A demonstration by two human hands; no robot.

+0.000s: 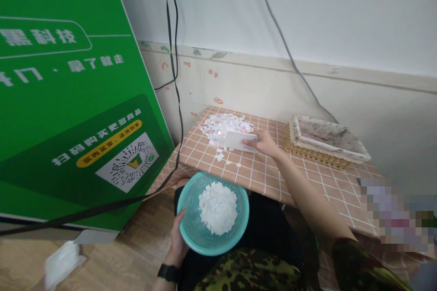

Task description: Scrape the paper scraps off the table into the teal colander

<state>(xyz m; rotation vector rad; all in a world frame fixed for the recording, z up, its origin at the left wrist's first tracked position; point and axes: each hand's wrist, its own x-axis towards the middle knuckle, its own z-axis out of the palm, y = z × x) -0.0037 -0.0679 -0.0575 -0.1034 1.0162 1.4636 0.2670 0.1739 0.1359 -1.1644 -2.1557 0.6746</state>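
Observation:
A teal plastic colander point(191, 232) rests over my lap, just below the table edge. My left hand point(178, 238) grips its left rim, with the thumb over the edge and the other fingers hidden underneath. Inside lies a round heap of small white paper-like scraps point(217, 208). My right hand point(265, 143) is closed around the end of a flat white scraper-like tool point(237, 139). Its far end touches the lower right of a pile of white and pinkish scraps point(223, 123) on the table. A few loose scraps point(219, 157) lie in front of it.
The table point(273, 173) has a brown checked cloth. A cloth-lined wicker basket point(324, 154) stands at its back right. A green panel point(85, 100) rises at the left, with a black cable point(180, 118) hanging nearby. A white bag point(63, 263) lies on the floor.

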